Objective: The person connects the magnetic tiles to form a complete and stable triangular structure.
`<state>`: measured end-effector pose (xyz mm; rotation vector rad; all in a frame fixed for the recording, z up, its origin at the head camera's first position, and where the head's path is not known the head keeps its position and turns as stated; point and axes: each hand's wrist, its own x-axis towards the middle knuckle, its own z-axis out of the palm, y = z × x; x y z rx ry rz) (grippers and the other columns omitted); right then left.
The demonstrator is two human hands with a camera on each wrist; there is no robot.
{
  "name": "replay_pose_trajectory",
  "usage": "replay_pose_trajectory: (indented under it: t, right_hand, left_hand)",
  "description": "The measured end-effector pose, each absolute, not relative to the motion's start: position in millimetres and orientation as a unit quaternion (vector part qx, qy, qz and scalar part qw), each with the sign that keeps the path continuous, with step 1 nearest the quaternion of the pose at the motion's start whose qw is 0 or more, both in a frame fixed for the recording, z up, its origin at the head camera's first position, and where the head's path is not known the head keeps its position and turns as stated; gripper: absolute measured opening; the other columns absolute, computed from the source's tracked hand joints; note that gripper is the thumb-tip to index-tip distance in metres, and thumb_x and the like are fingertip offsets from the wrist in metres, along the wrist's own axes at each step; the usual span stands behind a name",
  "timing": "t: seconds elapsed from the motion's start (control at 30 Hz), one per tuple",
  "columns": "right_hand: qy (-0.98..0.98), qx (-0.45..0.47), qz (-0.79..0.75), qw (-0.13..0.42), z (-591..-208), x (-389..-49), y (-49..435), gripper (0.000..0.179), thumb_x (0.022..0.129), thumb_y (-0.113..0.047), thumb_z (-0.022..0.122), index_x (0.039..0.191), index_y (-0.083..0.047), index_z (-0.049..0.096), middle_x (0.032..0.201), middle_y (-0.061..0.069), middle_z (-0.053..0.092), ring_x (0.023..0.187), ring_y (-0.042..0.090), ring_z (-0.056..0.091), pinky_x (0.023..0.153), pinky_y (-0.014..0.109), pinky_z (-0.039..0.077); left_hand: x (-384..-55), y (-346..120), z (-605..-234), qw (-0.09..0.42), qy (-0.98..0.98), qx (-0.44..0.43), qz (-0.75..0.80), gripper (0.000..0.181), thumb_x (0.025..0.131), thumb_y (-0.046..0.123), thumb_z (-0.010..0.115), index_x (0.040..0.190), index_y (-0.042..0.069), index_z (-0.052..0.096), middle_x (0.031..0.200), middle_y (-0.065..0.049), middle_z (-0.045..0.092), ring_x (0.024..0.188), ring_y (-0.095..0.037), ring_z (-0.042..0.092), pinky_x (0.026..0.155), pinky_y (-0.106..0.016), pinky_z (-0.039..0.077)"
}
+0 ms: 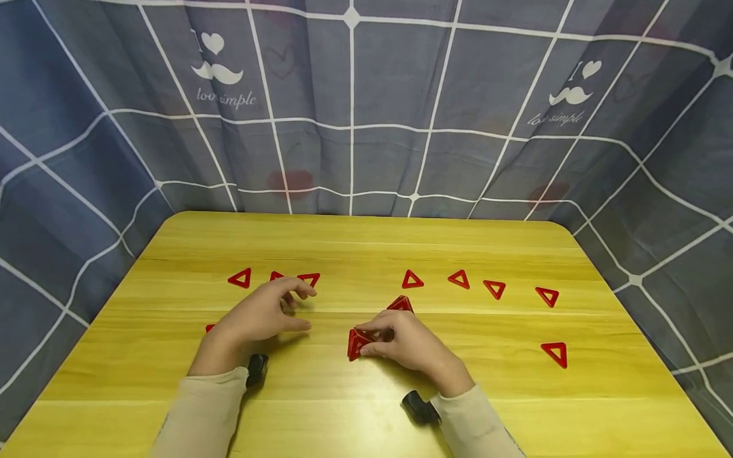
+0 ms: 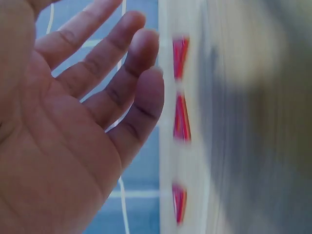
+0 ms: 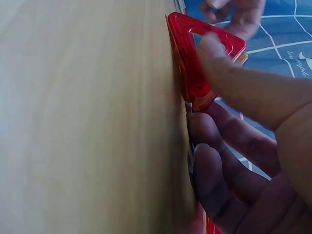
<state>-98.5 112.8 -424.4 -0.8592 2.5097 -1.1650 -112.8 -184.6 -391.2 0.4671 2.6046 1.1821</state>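
Observation:
My right hand point(image 1: 395, 342) pinches a small cluster of red triangle tiles point(image 1: 357, 344) standing on the yellow table point(image 1: 366, 407). In the right wrist view the thumb point(image 3: 229, 73) presses on the red cluster point(image 3: 187, 58) and the fingers curl under it. Another red tile piece point(image 1: 399, 303) sits just behind that hand. My left hand point(image 1: 269, 312) hovers with relaxed fingers and holds nothing, close to two flat red triangles point(image 1: 309, 278). The left wrist view shows the empty palm point(image 2: 63, 146) beside red tiles point(image 2: 181, 119) seen edge-on.
Flat red triangles lie in a row at the back: one at far left point(image 1: 240, 278), several on the right point(image 1: 459, 278), one near the right front point(image 1: 555, 353), one by my left wrist point(image 1: 209, 328). Grey checked cloth point(image 1: 366, 127) walls the table.

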Motion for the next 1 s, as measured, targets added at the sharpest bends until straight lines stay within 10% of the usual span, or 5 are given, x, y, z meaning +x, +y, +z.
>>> replay_pose_trajectory:
  t: [0.67, 1.0]
  right_hand:
    - [0.868, -0.271, -0.398, 0.124, -425.8, -95.0, 115.1, 0.032, 0.086, -0.023, 0.083, 0.117, -0.015, 0.077, 0.092, -0.014, 0.066, 0.075, 0.008, 0.055, 0.066, 0.028, 0.050]
    - [0.871, -0.278, -0.390, 0.114, -425.4, -95.4, 114.1, 0.031, 0.085, -0.025, 0.083, 0.115, -0.017, 0.078, 0.084, -0.016, 0.063, 0.071, 0.008, 0.052, 0.063, 0.027, 0.047]
  left_hand:
    - [-82.2, -307.2, -403.6, 0.096, 0.940, 0.121, 0.305, 0.053, 0.073, 0.033, 0.092, 0.112, 0.005, 0.069, 0.111, -0.007, 0.062, 0.101, -0.029, 0.060, 0.088, -0.049, 0.050]
    - [-83.2, -307.2, -405.1, 0.106, 0.942, 0.108, 0.298, 0.045, 0.074, 0.027, 0.091, 0.109, 0.005, 0.072, 0.095, 0.001, 0.062, 0.084, -0.019, 0.053, 0.071, -0.029, 0.047]
